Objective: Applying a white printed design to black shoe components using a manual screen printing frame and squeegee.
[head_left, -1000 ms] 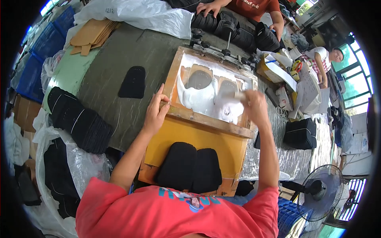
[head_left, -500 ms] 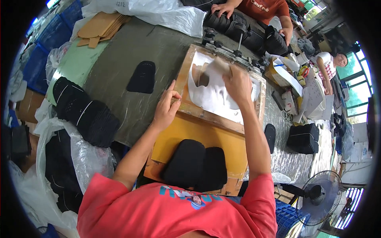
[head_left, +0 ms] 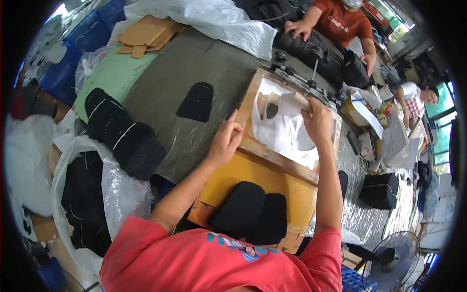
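A wooden-framed printing screen (head_left: 282, 160) lies in front of me, smeared with thick white paste (head_left: 273, 138). My left hand (head_left: 225, 142) grips its near left corner, with the index finger stretched along the side. In my right hand (head_left: 318, 119) is a pale squeegee (head_left: 298, 101), tilted over the paste in the far part of the screen; the fist hides part of its handle. Two black rounded fabric pads (head_left: 241, 207) overlap on the yellow board (head_left: 226, 168) close to my body. A single black pad (head_left: 196, 102) lies left of the screen.
Stacked black pads (head_left: 124, 134) sit at left above an open plastic bag (head_left: 104, 194). Metal clamps (head_left: 304, 80) line the screen's far edge. Across the table a person (head_left: 343, 24) handles black bundles. A fan (head_left: 389, 260) stands at lower right.
My view has shifted, so the whole scene sits further right and lower. The squeegee and my right hand have moved across the paste, which is spread differently. My left hand keeps its hold.
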Demonstrator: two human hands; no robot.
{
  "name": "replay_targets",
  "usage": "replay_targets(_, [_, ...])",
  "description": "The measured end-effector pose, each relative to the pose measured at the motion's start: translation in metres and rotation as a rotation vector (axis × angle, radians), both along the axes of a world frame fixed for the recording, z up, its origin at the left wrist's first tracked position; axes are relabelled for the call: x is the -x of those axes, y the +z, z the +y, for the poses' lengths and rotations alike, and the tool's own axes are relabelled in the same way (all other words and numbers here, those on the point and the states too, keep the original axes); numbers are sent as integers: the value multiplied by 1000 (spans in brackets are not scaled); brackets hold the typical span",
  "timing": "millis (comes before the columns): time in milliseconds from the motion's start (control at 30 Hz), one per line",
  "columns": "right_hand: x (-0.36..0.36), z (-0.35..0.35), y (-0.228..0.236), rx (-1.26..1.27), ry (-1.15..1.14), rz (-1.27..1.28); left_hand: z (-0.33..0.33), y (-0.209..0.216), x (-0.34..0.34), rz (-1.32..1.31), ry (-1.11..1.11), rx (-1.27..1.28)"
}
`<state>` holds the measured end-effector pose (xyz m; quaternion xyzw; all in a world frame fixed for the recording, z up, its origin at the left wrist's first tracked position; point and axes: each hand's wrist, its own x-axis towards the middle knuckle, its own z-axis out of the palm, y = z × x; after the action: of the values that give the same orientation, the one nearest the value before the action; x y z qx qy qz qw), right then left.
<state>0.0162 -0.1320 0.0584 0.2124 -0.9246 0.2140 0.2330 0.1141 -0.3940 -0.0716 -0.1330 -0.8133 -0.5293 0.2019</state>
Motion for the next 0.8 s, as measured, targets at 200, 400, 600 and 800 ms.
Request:
replay_targets(200, [20,4,-3,27,-101,-141,9,2,-11,-4,2,-77])
replay_targets(400, [23,11,6,-45,-87,-356,20,15,-12,2,-31,-119])
replay_targets(600, [46,-44,12,-243,-88,-241,-6,14,-14,-74,23,-79])
replay_targets(800, [59,-47,14,-135,-123,-207,8,15,-8,-203,-85,-200])
